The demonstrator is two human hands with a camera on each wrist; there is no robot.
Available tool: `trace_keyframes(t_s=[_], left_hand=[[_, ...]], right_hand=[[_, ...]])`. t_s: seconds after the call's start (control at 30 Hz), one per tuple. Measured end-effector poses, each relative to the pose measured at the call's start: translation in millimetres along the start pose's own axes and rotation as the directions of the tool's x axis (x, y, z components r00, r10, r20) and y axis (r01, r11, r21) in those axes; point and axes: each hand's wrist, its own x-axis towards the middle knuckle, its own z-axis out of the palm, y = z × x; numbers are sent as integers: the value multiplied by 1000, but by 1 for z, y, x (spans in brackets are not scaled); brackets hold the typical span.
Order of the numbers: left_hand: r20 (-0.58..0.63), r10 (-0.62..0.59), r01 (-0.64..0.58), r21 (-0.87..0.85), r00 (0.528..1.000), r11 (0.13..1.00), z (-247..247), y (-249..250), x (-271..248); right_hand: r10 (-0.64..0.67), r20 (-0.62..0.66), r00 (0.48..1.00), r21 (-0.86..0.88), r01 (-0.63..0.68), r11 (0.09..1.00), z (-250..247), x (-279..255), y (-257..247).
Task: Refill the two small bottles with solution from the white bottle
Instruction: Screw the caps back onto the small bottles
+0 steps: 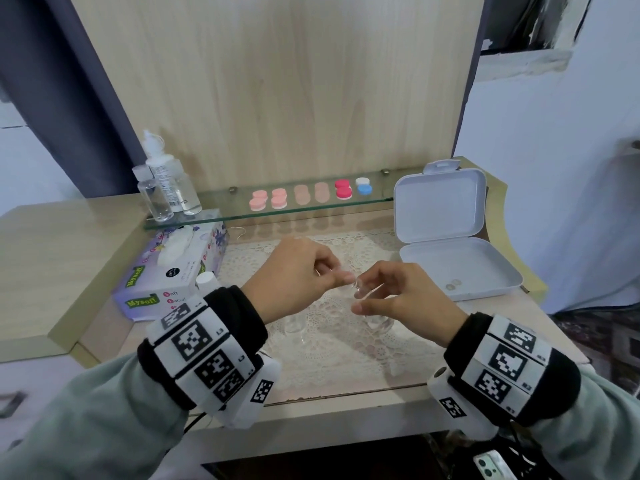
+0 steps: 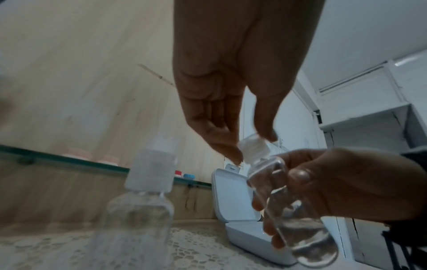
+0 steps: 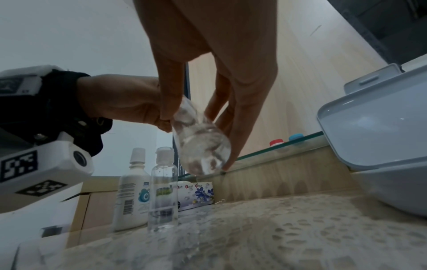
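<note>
Two hands share one bottle: right hand grips its body, left hand pinches the cap at 12 o'clock; twist gently, keeping it upright.

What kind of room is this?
Probably a bedroom dressing table at home: a glass shelf with contact lens cases, a tissue box, and a lace mat.

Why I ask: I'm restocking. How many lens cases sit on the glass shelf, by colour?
Pink lens cases: 2
Tan lens cases: 2
Red lens case: 1
White-and-blue lens case: 1
Total: 6
</note>
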Motion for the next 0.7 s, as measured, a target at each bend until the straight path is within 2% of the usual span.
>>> trace_keyframes(t_s=[0.13, 0.27, 0.4, 0.5, 0.57, 0.7], left_hand=[[122, 69, -62, -56, 990, 996, 1, 1, -2], [-3, -47, 47, -46, 999, 998, 4, -1, 0], [40, 67, -66, -18, 997, 998, 5, -5, -2], [13, 126, -126, -15, 992, 992, 5, -8, -5], [-29, 134, -135, -30, 990, 990, 7, -9, -7], [-100, 11, -22, -114, 995, 993, 2, -15, -13]], right_hand=[[9, 4, 1000, -11, -9, 1000, 1, 0, 0], [0, 32, 1000, -49, 2, 999, 1, -1, -3], [-46, 145, 988, -153, 69, 986, 1, -2, -6], [-69, 180, 981, -193, 104, 976, 0, -2, -9], [-58, 175, 983, -170, 89, 981, -1, -1, -9], [-36, 84, 996, -83, 43, 996, -2, 2, -8]])
